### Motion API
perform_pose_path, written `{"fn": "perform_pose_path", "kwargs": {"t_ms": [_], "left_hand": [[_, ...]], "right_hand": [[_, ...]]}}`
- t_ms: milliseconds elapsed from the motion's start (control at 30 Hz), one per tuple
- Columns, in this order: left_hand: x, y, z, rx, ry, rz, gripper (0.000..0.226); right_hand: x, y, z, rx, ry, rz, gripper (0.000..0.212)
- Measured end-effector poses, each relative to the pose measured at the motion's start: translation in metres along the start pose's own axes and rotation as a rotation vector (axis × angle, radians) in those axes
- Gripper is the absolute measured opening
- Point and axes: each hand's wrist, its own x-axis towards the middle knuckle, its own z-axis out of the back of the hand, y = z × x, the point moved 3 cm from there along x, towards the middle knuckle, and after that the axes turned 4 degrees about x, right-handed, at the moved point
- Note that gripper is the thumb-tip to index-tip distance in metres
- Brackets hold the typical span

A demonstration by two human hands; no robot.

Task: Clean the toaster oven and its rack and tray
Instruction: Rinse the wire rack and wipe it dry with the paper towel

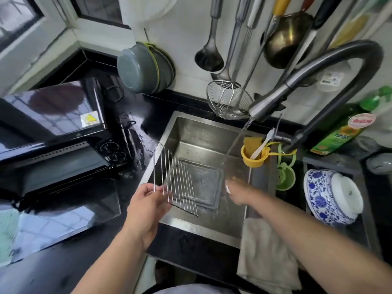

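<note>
A black toaster oven (pixel 55 132) stands on the counter at the left with its glass door (pixel 63 211) folded down. My left hand (pixel 146 205) grips the near edge of the wire rack (pixel 178 179), which leans tilted over the left side of the steel sink (pixel 203 132). Under the rack the grey tray (pixel 207 187) lies flat on the sink floor. My right hand (pixel 237 192) reaches into the sink beside the tray, under running water; it is blurred, and I cannot tell whether it holds anything.
The black faucet (pixel 275 98) arches over the sink and pours a stream. A yellow holder (pixel 254 153) with a sponge and brush hangs on the right rim. A grey cloth (pixel 265 251) drapes over the front edge. A blue-and-white bowl (pixel 331 196) sits at the right. Utensils hang on the wall.
</note>
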Motion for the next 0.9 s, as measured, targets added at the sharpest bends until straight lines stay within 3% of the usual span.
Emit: {"fn": "perform_pose_path", "kwargs": {"t_ms": [67,167,267,333,400,533,633,700,733,833,900], "left_hand": [[0.004,0.002,-0.01,-0.016,0.022,0.029,0.035],[0.01,0.007,-0.022,-0.049,0.048,0.074,0.04],[0.014,0.006,-0.034,-0.087,0.049,0.077,0.042],[0.016,0.005,-0.036,-0.102,0.04,0.082,0.042],[0.015,0.006,-0.033,-0.158,0.028,0.101,0.045],[0.011,0.003,-0.027,-0.227,0.027,0.161,0.072],[0.002,-0.002,-0.019,-0.237,0.045,0.189,0.085],[-0.004,-0.004,-0.01,-0.22,0.046,0.188,0.088],[-0.006,-0.005,-0.005,-0.2,0.048,0.185,0.09],[-0.01,-0.007,0.012,-0.16,0.062,0.184,0.086],[-0.011,-0.009,0.022,-0.168,0.069,0.176,0.078]], "right_hand": [[0.014,-0.033,0.016,-0.196,-0.023,-0.024,0.032],[0.034,-0.053,0.083,-0.426,-0.22,-0.019,0.037],[0.044,-0.091,0.134,-0.652,-0.265,-0.284,0.041],[0.042,-0.108,0.154,-0.663,-0.196,-0.426,0.042],[0.041,-0.107,0.154,-0.562,-0.172,-0.432,0.04],[0.028,-0.069,0.121,0.014,-0.349,-0.254,0.029],[0.004,-0.026,0.072,0.79,-0.224,-0.248,0.008],[-0.012,0.006,0.045,1.265,-0.164,-0.288,0.031],[-0.018,0.019,0.038,1.417,-0.221,-0.305,0.044],[-0.026,0.05,0.043,1.639,-0.48,-0.333,0.056],[-0.028,0.07,0.058,1.711,-0.564,-0.272,0.058]]}}
